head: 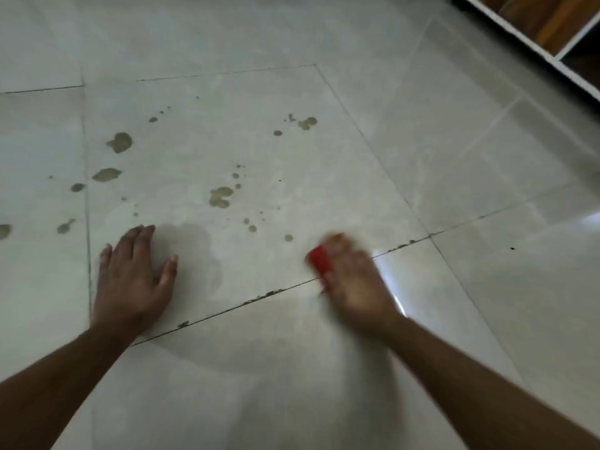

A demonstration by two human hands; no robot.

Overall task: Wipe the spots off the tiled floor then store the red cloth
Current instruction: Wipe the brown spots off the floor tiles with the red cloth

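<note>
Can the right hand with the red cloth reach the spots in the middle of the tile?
Probably yes. The right hand holds the red cloth just below the middle spots, and only bare tiled floor lies between.

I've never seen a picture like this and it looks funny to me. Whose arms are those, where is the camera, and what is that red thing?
There is just one picture, taken by a camera worn on a person's head, looking down, so the arms come in from the bottom. There is no machine here. The left hand lies flat with straight fingers on the tiled floor, propping the person up. The right hand looks blurry and holds a red cloth against the floor. Brownish spots are scattered over the tiles beyond the hands and to the left, not yet wiped. At the top right is the corner of a white shelf.
</note>
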